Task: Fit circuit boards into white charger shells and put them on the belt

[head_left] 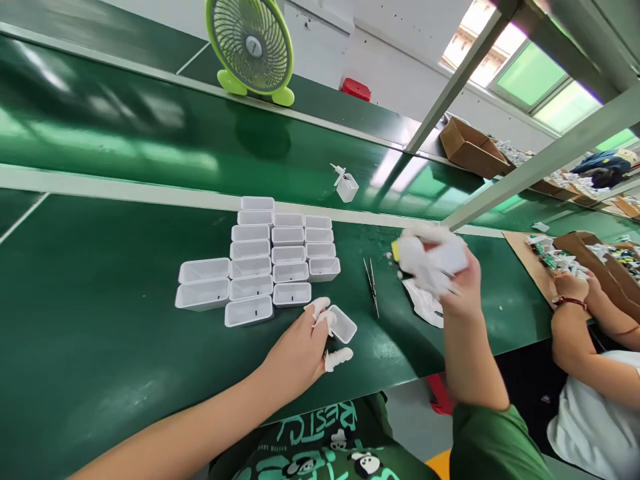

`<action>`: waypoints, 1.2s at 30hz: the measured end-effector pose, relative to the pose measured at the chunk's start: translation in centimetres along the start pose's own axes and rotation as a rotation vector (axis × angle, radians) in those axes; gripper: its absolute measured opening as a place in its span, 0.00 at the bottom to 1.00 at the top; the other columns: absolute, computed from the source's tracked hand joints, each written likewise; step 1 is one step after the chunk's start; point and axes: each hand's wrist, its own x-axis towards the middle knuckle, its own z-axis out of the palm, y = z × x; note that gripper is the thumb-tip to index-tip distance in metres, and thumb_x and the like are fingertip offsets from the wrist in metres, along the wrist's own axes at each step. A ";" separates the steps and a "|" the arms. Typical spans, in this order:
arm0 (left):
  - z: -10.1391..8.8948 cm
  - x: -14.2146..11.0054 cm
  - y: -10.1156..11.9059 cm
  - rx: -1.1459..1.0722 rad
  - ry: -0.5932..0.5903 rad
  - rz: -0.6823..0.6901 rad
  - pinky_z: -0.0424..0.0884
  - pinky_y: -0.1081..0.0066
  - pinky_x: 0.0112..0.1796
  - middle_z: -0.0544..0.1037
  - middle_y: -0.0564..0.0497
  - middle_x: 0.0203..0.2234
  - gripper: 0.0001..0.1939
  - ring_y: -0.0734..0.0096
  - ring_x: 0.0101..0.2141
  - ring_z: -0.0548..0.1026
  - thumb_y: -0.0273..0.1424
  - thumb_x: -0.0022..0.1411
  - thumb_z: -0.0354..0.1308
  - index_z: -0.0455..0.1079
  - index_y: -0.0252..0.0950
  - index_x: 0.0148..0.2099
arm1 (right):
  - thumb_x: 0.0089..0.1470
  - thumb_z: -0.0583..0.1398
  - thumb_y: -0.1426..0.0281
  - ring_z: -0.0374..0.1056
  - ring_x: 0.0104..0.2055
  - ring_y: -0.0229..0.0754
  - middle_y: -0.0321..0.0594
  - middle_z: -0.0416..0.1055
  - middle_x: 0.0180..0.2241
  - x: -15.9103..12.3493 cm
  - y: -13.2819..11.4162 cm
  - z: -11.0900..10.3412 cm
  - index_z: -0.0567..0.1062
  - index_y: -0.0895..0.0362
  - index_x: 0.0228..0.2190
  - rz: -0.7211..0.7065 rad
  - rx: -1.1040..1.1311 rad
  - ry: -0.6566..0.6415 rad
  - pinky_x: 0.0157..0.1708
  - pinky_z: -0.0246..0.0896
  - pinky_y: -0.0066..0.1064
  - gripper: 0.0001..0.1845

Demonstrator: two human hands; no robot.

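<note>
Head view: the left hand [300, 347] is reaching forward over the green desk [100, 347], palm down, its cot-covered fingers [320, 308] grasping a small white plastic case [343, 324] lying just right of the rows of white cases [270, 260]. The right hand [453, 280] is being held raised, forearm upright, fingers clenched around a white cloth [425, 263]; motion blur is hiding detail. Tweezers [372, 285] are lying between the hands. A co-worker's hand [570, 287] is resting at a cardboard box [595, 257].

Matt white plastic cases [257, 270] on a glossy green bench [100, 333], tweezers [372, 285] probably metal.
</note>
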 end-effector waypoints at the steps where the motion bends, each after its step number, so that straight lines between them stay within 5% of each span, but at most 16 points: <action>1: 0.3 0.1 0.1 -0.021 0.004 -0.021 0.79 0.52 0.41 0.71 0.26 0.46 0.15 0.42 0.48 0.76 0.34 0.66 0.59 0.61 0.30 0.47 | 0.44 0.73 0.62 0.74 0.43 0.50 0.42 0.76 0.45 -1.7 -0.3 0.3 0.78 0.49 0.49 -0.005 0.100 0.067 0.40 0.75 0.42 0.28; 4: 0.8 0.3 0.4 -0.063 0.017 -0.060 0.79 0.51 0.41 0.71 0.28 0.47 0.15 0.43 0.48 0.75 0.27 0.64 0.53 0.59 0.29 0.52 | 0.46 0.70 0.51 0.76 0.40 0.49 0.41 0.78 0.42 -6.9 0.1 2.4 0.79 0.47 0.48 0.157 0.423 0.224 0.30 0.75 0.35 0.28; 10: 0.4 0.1 0.5 -0.112 -0.030 -0.178 0.76 0.48 0.49 0.70 0.30 0.52 0.31 0.44 0.49 0.74 0.32 0.63 0.56 0.51 0.28 0.64 | 0.42 0.66 0.38 0.76 0.37 0.50 0.43 0.80 0.42 -13.3 2.8 6.8 0.81 0.48 0.44 0.462 0.636 0.380 0.44 0.74 0.47 0.34; 16: -0.3 -0.3 -0.3 -0.213 -0.074 -0.168 0.77 0.56 0.49 0.73 0.36 0.51 0.37 0.50 0.53 0.74 0.25 0.61 0.54 0.45 0.32 0.69 | 0.33 0.72 0.43 0.77 0.38 0.50 0.44 0.78 0.45 -13.0 2.6 5.9 0.79 0.48 0.47 0.327 0.619 0.262 0.42 0.76 0.43 0.40; 20: -1.0 -0.2 0.0 -0.225 -0.077 -0.153 0.77 0.58 0.50 0.72 0.36 0.53 0.36 0.51 0.54 0.73 0.25 0.61 0.54 0.46 0.34 0.69 | 0.40 0.70 0.46 0.77 0.41 0.54 0.43 0.79 0.36 -11.9 1.3 5.2 0.81 0.46 0.44 0.183 0.514 0.084 0.41 0.76 0.44 0.31; 23: -1.5 0.0 0.1 -0.217 -0.048 -0.109 0.78 0.59 0.48 0.73 0.37 0.51 0.34 0.51 0.51 0.74 0.26 0.62 0.55 0.49 0.34 0.67 | 0.41 0.69 0.46 0.76 0.37 0.51 0.42 0.78 0.39 -11.6 0.8 5.5 0.81 0.41 0.43 0.161 0.483 0.030 0.38 0.77 0.43 0.27; 29: -1.5 0.1 0.1 -0.229 -0.009 -0.067 0.77 0.59 0.47 0.75 0.39 0.48 0.34 0.51 0.49 0.74 0.25 0.61 0.56 0.50 0.35 0.67 | 0.45 0.65 0.45 0.75 0.33 0.50 0.40 0.74 0.34 -12.1 2.2 6.1 0.79 0.41 0.42 0.058 0.521 0.066 0.33 0.75 0.43 0.24; 36: -2.4 0.7 0.7 -0.411 -0.007 -0.196 0.76 0.62 0.48 0.74 0.43 0.48 0.34 0.56 0.49 0.74 0.31 0.59 0.65 0.55 0.38 0.63 | 0.42 0.66 0.44 0.73 0.35 0.51 0.39 0.77 0.35 -11.8 1.3 6.6 0.77 0.41 0.45 0.068 0.289 0.153 0.33 0.70 0.44 0.29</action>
